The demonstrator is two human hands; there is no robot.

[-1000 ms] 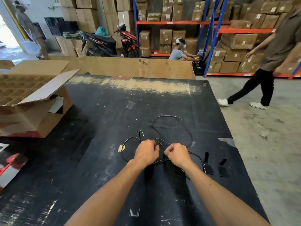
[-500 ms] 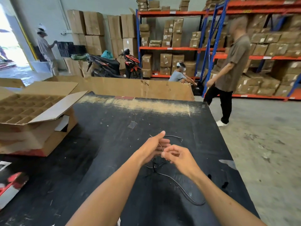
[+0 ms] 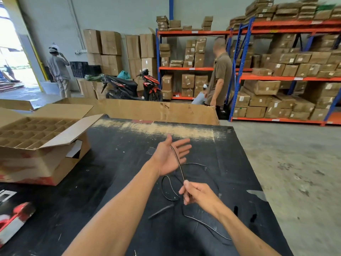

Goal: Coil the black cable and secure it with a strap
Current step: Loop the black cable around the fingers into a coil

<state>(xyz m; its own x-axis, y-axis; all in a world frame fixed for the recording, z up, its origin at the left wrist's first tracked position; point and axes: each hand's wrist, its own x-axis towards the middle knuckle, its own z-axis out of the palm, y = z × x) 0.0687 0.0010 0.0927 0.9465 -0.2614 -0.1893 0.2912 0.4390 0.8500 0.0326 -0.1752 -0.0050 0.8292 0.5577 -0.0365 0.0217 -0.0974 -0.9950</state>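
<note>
Fig.: start of the first wrap. A sec. ago both fists sat knuckles-up on the tangle, low centre of frame; half a sec. ago they had lifted w/ fingers meeting over it. Now the left hand (image 3: 168, 157) is palm-up at frame centre, fingers spread and flat, thumb toward the top of frame. The thin black rubber-sheathed cable (image 3: 178, 162) crosses the open palm diagonally from near the thumb base down to the right hand (image 3: 198, 194), lower centre-right, whose thumb and forefinger pinch it, the other fingers curled in. Judged: the left palm serves as former and the right hand feeds, so coiling has only begun; most of the cable is loose, in one small loop and a wider arc on the scuffed black painted surface (image 3: 120, 163) below and right of the hands, w/ a tail running to lower right.

Hard to make out: black cable on black surface, so its ends and any crossings are lost. A short dark strip (image 3: 160, 211) lies just below the loop, poss. the strap; cannot tell. Two small dark pieces (image 3: 254, 217) at right, unidentified. Open cardboard box w/ cell dividers (image 3: 36, 137) at left, partly cut by the frame edge.
</note>
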